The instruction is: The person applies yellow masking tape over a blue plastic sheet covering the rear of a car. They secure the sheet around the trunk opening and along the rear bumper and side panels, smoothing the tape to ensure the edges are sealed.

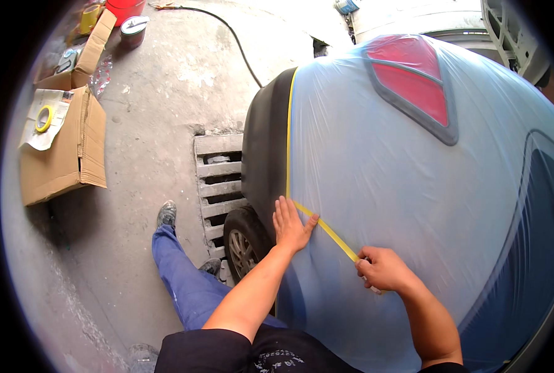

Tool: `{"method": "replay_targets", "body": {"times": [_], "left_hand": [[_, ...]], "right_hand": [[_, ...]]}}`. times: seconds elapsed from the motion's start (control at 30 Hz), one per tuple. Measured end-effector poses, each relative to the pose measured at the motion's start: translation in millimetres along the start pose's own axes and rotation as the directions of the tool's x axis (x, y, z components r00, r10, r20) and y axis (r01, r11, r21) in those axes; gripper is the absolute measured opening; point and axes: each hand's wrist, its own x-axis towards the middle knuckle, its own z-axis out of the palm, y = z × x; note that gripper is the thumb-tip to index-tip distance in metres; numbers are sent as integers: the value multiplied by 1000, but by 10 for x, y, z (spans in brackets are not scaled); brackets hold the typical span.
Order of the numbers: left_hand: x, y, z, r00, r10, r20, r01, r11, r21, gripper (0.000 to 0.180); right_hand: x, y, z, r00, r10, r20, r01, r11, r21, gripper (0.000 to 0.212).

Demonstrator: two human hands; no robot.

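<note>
A car body is draped in thin, bluish see-through masking film (376, 180). Yellow masking tape (289, 143) runs along the border between the film and a black bumper (265, 130). My left hand (293, 227) lies flat with its fingers stretched, pressing at the tape line near the bumper's lower corner. From there a taut strip of yellow tape (336, 237) slants down to my right hand (382, 268). That hand is closed around the tape roll (374, 288), which is mostly hidden by the fingers.
Below the bumper is a wheel (242, 245), beside a slotted floor grate (221, 168). Cardboard boxes (62, 158) stand on the left, one with another yellow tape roll (44, 118) on it. Farther back are a paint can (132, 37), a red bucket (124, 7) and a black hose (233, 37).
</note>
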Motion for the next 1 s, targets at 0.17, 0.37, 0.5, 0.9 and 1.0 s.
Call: {"method": "replay_targets", "body": {"times": [0.17,0.37,0.5,0.9,1.0], "left_hand": [[7,74,-110,996,-42,82,36,997,71,101],[16,36,-56,1000,0,28,-3,994,106,96],[-117,140,90,987,131,-91,-121,987,109,89],[-1462,901,-90,549,824,140,-816,565,-125,72],[-1599,551,-264,523,845,110,-788,529,-315,56]], "right_hand": [[27,213,505,670,-564,-483,356,815,-457,14],[-104,291,756,163,-748,-644,656,569,-495,10],[-420,508,925,177,-739,-650,779,508,-366,14],[-393,1569,1695,480,-478,-736,670,741,-44,7],[-329,1594,1732,672,-343,-657,612,757,230,15]]}}
